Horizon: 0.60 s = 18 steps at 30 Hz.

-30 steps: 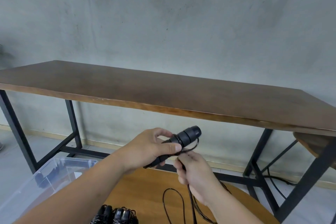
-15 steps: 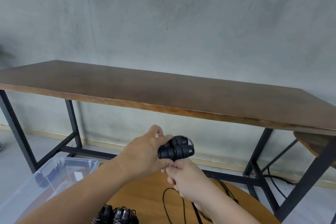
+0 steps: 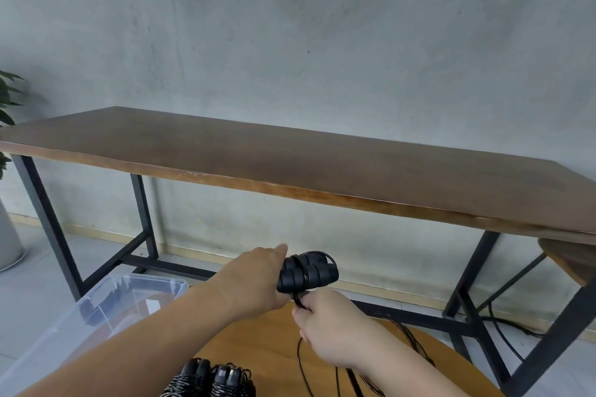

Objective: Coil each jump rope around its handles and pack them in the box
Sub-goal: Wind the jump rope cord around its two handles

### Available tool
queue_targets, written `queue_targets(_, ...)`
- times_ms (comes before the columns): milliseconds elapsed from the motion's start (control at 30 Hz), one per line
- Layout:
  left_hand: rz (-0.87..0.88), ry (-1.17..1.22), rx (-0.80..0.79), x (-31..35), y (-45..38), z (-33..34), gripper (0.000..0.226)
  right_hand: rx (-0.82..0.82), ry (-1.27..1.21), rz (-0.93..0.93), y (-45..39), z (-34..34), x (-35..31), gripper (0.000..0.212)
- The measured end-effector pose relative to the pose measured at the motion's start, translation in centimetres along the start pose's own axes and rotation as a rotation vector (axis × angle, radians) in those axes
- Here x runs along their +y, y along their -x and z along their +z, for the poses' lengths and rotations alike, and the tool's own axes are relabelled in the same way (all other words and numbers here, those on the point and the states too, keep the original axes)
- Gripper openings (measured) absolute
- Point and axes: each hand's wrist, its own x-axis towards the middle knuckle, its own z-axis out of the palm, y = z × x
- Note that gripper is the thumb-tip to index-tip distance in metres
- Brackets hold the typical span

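A grey concrete wall [image 3: 322,26] fills the background, with pale floor tiles [image 3: 32,293] below it and green plant leaves [image 3: 6,100] showing at the far left edge. A long dark wooden table [image 3: 290,164] on black metal legs runs across the room, well behind the hands. Low at the left a clear plastic box [image 3: 106,300] sits on the floor, just beside a round light-wood tabletop [image 3: 264,342] in the foreground. On that tabletop, at the bottom edge, lie two coiled rope bundles [image 3: 213,379], partly cut off by the frame. The left hand [image 3: 254,280] curls round a pair of black handles [image 3: 309,272] held side by side above the round top, with a few turns of thin black cord already round them. Just below, the right hand [image 3: 332,322] pinches the cord [image 3: 298,301] in closed fingers where it leaves the handles. The loose cord hangs down and loops over the tabletop to the right. A black cable [image 3: 503,338] trails on the floor under the long table.
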Motion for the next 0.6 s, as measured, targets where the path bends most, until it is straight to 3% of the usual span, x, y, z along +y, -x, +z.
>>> queue_targets(33, -0.016, 0.000, 0.019, -0.1, -0.2, 0.3, 0.023, 0.015, 0.111, -0.026, 0.1, -0.2, -0.3, 0.027)
queue_targets(133, 0.004, -0.060, 0.049, 0.0, -0.5, 1.0, 0.012, 0.015, 0.301, -0.071, 0.7, -1.2, -1.4, 0.030)
queue_targets(300, 0.118, -0.393, 0.033, 0.9, -0.2, 1.4, 0.035, 0.035, 0.460, -0.142, 0.5, -3.2, -2.9, 0.021)
queue_targets(400, 0.161, -0.439, 0.021, 1.5, 0.2, 1.5, 0.038, 0.056, 0.446, -0.193, -0.2, -5.2, -3.1, 0.016)
queue_targets(600, 0.216, -0.205, 0.033, 2.2, 1.2, 0.5, 0.031, -0.098, 0.155, -0.238, -2.3, -8.8, -1.3, 0.014)
